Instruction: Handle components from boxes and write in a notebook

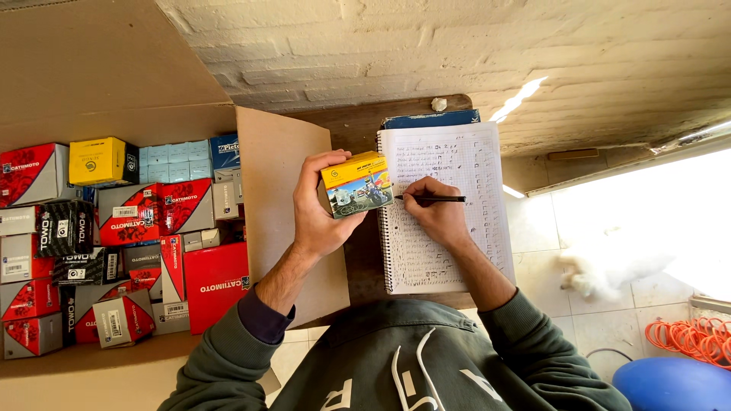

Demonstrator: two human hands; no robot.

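Left hand: my left hand (324, 209) is closed around a small yellow box (358, 183), thumb on the near side and fingers wrapped over the far edge, holding it up clear of the desk.
Box: I see its yellow top and a pictured front face; the back and underside are hidden by my fingers and palm.
Right hand: my right hand (435, 211) pinches a black pen (430, 199), which lies almost level, tip pointing toward the box just beside it.
Pen tip: it sits over the spiral notebook (464, 251), but I cannot tell whether it touches the paper.
Notebook: squared pages full of handwriting too small for me to read; my right hand covers part of the page, and something blue peeks out beyond its far edge.
Beyond the left fingers: an open cardboard carton (114, 76) packed with red, black, yellow and pale blue boxes, its left part cut off by the frame.
Right of the pen hand: a white, blurred shape (601, 270) on the floor tiles that I cannot make out.
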